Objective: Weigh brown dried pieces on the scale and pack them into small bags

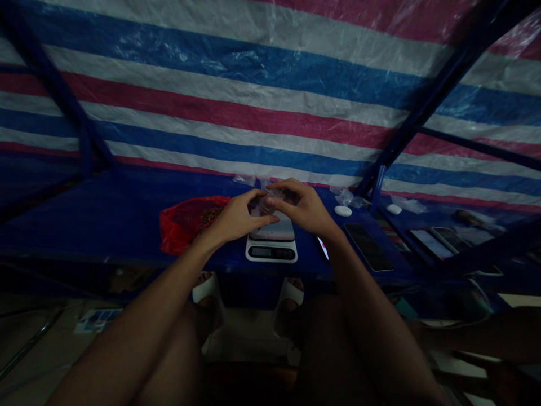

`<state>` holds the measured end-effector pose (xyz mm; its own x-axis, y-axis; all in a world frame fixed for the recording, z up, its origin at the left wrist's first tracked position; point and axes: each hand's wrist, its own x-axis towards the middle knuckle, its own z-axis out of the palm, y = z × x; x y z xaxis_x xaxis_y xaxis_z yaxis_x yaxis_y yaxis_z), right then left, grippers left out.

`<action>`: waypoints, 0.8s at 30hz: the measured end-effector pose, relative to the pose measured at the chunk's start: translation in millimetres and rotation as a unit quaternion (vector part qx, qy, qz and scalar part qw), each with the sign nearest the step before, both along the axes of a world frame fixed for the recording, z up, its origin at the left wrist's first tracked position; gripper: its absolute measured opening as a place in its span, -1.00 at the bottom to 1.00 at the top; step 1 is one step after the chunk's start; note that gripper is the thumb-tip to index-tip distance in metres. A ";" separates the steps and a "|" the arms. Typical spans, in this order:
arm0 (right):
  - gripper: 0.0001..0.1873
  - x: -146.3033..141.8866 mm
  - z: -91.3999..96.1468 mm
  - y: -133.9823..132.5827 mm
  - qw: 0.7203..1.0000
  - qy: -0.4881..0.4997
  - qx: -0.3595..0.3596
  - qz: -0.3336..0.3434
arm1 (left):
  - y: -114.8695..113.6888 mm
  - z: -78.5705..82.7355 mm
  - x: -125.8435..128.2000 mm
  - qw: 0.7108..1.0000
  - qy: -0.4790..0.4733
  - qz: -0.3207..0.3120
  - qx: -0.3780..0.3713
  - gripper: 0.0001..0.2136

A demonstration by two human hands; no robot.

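Over a white digital scale, my two hands meet around a small clear plastic bag. My left hand curls its thumb and fingers about the bag's left side. From the right, my right hand holds it with the thumb across its front. The bag's contents are too dim to make out. Just left of my left hand lies an opened red plastic bag with small brown bits in it. The digits on the scale's display are unreadable.
The blue bench backs onto a striped plastic sheet, between blue metal posts. On the right lie a dark phone, a round white case, clear bags and more phones. Another person's limb shows at lower right.
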<state>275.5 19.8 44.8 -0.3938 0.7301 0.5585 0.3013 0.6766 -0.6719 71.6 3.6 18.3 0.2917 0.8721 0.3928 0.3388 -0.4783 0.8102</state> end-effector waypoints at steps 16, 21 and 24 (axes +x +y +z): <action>-0.58 21.2 -27.8 21.2 0.992 -0.042 -0.114 0.023 | 15.7 -14.1 -3.9 0.996 -0.041 0.071 0.033 -0.51; -0.53 21.9 -39.8 24.6 0.976 -0.176 -0.125 0.038 | 14.9 -20.6 -1.9 0.991 0.065 0.095 0.069 -0.48; -0.56 20.1 -28.4 18.4 0.989 -0.122 -0.080 0.022 | 12.4 -19.6 -0.4 0.983 0.121 0.104 0.090 -0.47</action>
<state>295.6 38.2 16.4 -0.5358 0.7807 0.3217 0.4407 0.5835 -0.6821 71.2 16.0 -1.4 0.2191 0.8452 0.4875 0.6168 -0.5071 0.6020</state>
